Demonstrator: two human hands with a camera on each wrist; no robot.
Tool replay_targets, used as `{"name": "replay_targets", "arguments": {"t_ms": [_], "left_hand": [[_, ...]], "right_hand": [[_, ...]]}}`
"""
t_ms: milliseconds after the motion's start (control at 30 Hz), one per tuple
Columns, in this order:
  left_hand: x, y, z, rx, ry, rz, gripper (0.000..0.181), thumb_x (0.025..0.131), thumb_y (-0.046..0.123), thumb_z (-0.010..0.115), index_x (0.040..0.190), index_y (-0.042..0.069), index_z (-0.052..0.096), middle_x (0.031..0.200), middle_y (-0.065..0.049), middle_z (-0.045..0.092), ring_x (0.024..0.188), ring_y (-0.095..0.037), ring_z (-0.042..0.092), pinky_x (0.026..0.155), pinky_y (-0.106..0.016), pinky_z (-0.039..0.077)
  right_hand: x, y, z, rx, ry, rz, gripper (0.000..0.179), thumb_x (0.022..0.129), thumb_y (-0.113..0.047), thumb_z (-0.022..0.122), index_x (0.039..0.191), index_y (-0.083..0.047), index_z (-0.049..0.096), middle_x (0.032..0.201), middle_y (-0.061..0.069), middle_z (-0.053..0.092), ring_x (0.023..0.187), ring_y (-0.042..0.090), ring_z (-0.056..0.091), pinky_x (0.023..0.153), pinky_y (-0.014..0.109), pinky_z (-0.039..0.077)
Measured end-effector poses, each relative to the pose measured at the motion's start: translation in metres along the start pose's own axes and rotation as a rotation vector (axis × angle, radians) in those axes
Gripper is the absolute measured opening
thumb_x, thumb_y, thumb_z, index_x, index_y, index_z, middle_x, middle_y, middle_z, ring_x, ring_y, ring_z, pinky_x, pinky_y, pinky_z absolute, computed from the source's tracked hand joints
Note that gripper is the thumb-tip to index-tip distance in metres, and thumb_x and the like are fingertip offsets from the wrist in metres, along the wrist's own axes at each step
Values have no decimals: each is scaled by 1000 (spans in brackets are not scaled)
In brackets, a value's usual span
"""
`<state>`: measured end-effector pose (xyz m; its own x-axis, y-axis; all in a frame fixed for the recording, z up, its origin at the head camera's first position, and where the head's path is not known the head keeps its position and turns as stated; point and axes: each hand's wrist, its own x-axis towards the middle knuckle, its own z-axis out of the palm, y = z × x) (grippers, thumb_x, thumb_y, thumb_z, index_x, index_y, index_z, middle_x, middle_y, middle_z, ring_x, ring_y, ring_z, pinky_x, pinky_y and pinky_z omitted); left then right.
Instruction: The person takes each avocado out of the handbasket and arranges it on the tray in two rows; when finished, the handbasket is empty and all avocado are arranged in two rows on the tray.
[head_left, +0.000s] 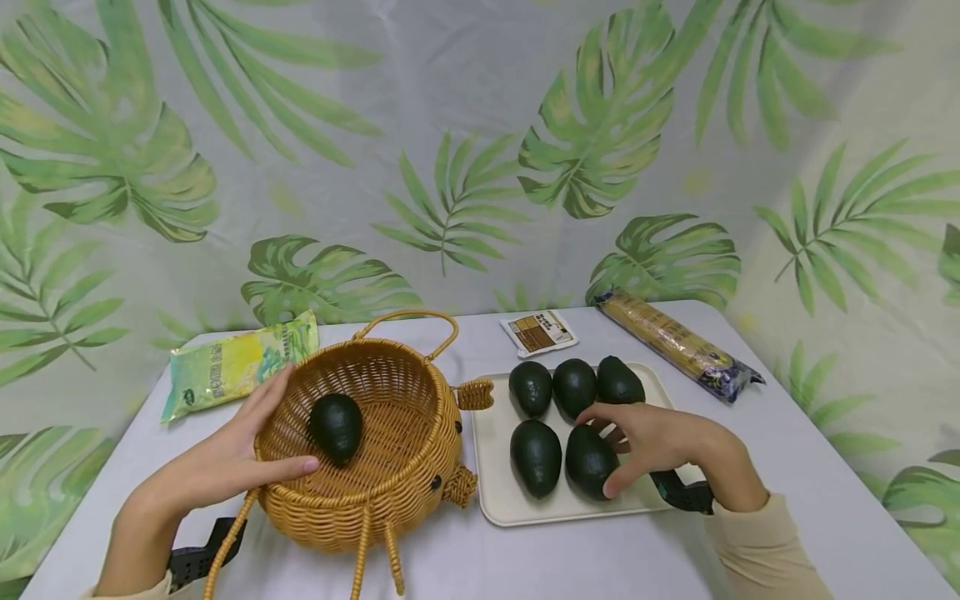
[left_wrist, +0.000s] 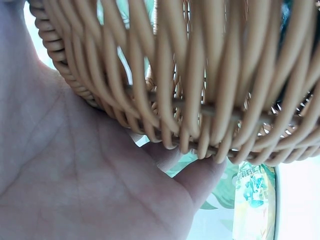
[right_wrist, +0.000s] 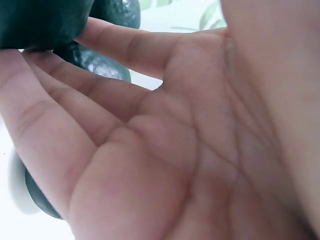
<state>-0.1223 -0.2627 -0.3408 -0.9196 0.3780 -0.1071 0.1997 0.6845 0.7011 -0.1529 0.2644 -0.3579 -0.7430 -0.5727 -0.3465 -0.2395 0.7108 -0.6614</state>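
My left hand (head_left: pixel 228 458) holds the left rim of a woven wicker basket (head_left: pixel 337 525), thumb over the inside and fingers along the outer wall. In the left wrist view, the palm (left_wrist: pixel 95 170) lies against the basket's weave (left_wrist: pixel 200 75). One dark green avocado (head_left: pixel 335 427) lies inside the basket. My right hand (head_left: pixel 663 437) pinches another avocado (head_left: pixel 587 465) between thumb and fingers at the front of a cream tray (head_left: pixel 491 500). In the right wrist view, fingertips meet that avocado's skin (right_wrist: pixel 40 22). Several more avocados (head_left: pixel 536 458) lie on the tray.
A green-yellow packet (head_left: pixel 232 367) lies behind the basket at left. Behind the tray are a small white-brown packet (head_left: pixel 540 332) and a long golden package (head_left: pixel 671 337). The basket's arched handle (head_left: pixel 405 314) rises at its back; thin woven legs (head_left: pixel 362 550) hang in front.
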Motion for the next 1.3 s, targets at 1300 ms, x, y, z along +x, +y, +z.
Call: {"name": "replay_targets", "arguments": {"t_ms": [1300], "left_hand": [[1, -1, 0, -9, -3, -2, 117, 91, 39, 77, 163, 37, -15, 171, -18, -16, 153, -58, -5, 101, -86, 22]], "right_hand": [[-12, -5, -10, 20, 72, -72, 81, 85, -31, 86, 149, -2, 47, 148, 22, 52, 129, 40, 58, 102, 48, 53]]}}
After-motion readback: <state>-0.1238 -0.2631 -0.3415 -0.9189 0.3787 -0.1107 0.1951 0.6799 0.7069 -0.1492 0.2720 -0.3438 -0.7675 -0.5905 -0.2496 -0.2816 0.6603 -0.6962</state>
